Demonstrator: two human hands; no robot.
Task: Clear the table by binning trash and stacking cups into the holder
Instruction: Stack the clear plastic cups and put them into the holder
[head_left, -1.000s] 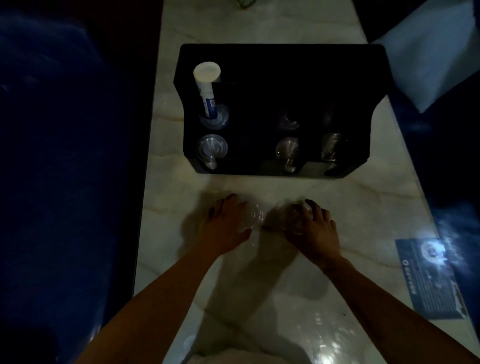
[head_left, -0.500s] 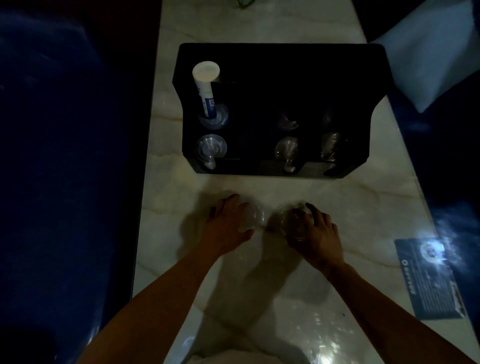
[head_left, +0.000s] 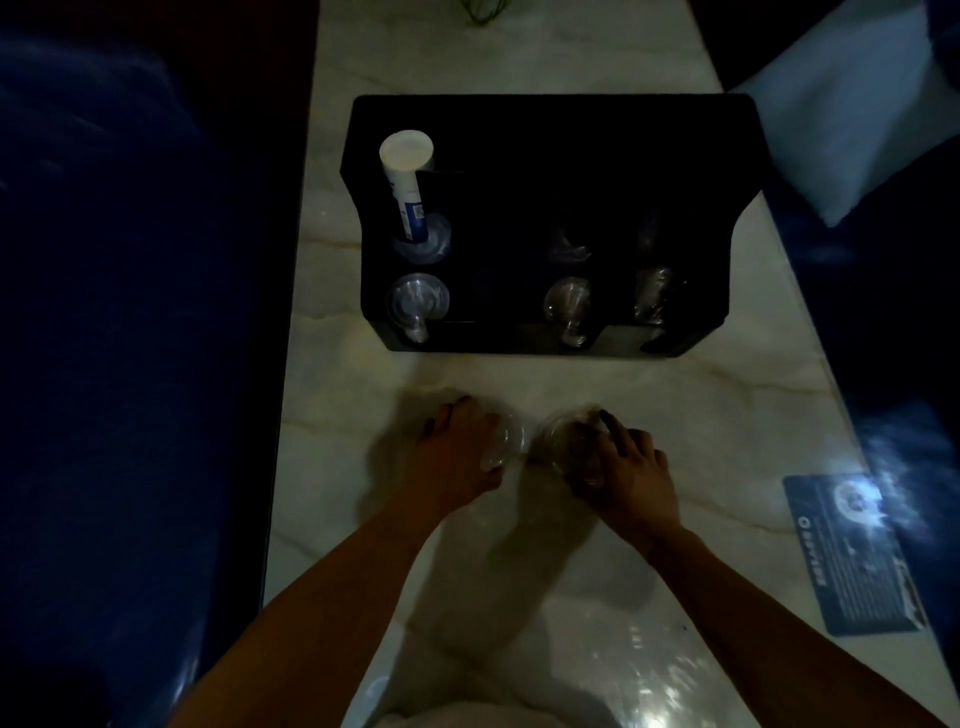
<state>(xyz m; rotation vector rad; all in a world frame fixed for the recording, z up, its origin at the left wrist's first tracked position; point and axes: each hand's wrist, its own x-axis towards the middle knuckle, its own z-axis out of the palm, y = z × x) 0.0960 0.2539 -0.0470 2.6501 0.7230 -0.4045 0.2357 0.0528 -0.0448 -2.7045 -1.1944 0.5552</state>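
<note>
A pale marble table (head_left: 519, 52) runs from 6 to 12 o'clock. At 12 o'clock sits the black cup holder (head_left: 561, 135), a white paper-cup stack (head_left: 404, 182) at its 10 o'clock corner. Nearer, the left hand (head_left: 457, 457) is wrapped around one clear cup (head_left: 506, 439); at its 3 o'clock, the right hand (head_left: 628, 475) clasps another clear plastic cup (head_left: 563, 439).

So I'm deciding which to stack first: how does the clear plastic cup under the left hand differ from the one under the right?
The clear plastic cup under the left hand looks colourless; the clear plastic cup under the right hand looks brownish and darker. The left hand leaves its cup's rim showing; the right hand covers more of its cup. Both are see-through and sit on the pale marble table before the black cup holder.
</note>
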